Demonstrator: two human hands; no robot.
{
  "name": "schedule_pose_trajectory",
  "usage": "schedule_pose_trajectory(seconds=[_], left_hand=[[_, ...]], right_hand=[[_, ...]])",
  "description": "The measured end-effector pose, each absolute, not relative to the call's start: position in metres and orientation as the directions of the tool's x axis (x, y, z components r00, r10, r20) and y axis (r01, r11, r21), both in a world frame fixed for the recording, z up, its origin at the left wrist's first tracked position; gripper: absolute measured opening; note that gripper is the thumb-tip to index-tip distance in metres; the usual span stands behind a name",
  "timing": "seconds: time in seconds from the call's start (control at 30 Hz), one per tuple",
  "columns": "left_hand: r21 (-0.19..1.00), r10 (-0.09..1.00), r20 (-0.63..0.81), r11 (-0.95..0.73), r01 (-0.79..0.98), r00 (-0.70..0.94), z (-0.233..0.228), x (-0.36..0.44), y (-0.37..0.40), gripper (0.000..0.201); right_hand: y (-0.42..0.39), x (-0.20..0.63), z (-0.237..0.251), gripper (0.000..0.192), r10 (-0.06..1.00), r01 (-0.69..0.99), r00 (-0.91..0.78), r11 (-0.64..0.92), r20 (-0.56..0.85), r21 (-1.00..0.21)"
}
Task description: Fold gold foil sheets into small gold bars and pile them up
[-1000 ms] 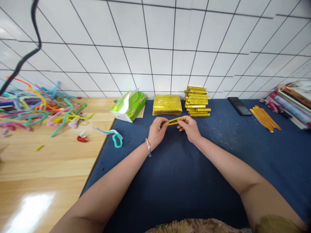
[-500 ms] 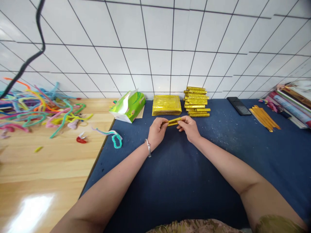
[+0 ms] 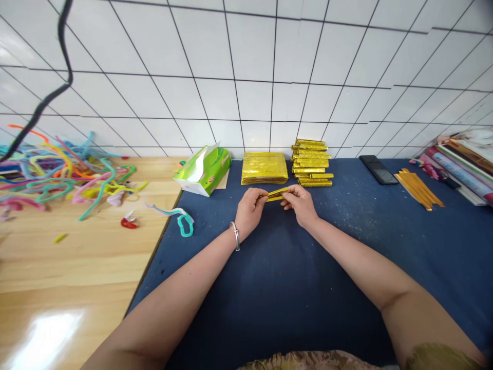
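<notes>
Between my hands is a narrow piece of folded gold foil paper (image 3: 276, 195), its long edges partly apart. My left hand (image 3: 249, 209) pinches its left end, and my right hand (image 3: 302, 205) pinches the right end. Just behind them lies a flat stack of gold foil paper sheets (image 3: 264, 167). Right of that stack is a pile of folded gold strips (image 3: 310, 162), laid crosswise on one another. My fingers hide both ends of the held piece.
A green tissue pack (image 3: 204, 169) stands left of the stack. Farther right are a black phone (image 3: 379, 169), flat orange-gold strips (image 3: 419, 189) and books (image 3: 458, 167). Pipe cleaners (image 3: 61, 172) heap on the wooden table (image 3: 88, 267); a twisted one (image 3: 185, 224) lies on the dark blue surface (image 3: 277, 298).
Both hands keep their pinch on the foil paper in nearly the same place. The gap between the folded edges looks slightly wider now.
</notes>
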State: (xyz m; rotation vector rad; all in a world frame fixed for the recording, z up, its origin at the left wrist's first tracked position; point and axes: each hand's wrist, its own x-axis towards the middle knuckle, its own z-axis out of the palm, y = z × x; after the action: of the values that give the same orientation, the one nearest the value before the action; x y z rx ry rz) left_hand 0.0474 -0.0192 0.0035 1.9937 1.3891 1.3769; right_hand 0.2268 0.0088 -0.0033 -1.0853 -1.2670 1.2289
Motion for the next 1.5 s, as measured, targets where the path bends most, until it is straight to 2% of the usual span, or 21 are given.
schedule_pose_trajectory(seconds=[0.3,0.6,0.8,1.27,1.5], left_hand=[[0.822,0.928,0.372,-0.345,0.453,0.030,0.0006,0.0493,-0.0194,0.018],[0.872,0.931,0.360,-0.312,0.377,-0.063,-0.0005,0.0461,-0.0175,0.018],[0.900,0.934,0.345,-0.301,0.316,-0.094,-0.0009,0.0445,-0.0159,0.018],[0.830,0.911,0.403,-0.319,0.458,-0.094,-0.0039,0.0407,-0.0109,0.015],[0.807,0.910,0.412,-0.342,0.481,-0.044,-0.0023,0.0419,-0.0125,0.016]], right_hand=[[0.0087,0.2261,-0.0026,0.020,0.993,-0.077,-0.078,0.086,0.092,-0.993],[0.0051,0.2229,0.0027,0.033,0.991,-0.136,-0.076,0.098,0.109,-0.986],[0.0050,0.2228,0.0021,0.032,0.992,-0.152,-0.077,0.086,0.099,-0.985],[0.0076,0.2227,0.0008,0.031,0.993,-0.090,-0.053,0.101,0.106,-0.991],[0.0093,0.2220,0.0016,0.027,0.994,-0.087,-0.039,0.098,0.102,-0.991]])
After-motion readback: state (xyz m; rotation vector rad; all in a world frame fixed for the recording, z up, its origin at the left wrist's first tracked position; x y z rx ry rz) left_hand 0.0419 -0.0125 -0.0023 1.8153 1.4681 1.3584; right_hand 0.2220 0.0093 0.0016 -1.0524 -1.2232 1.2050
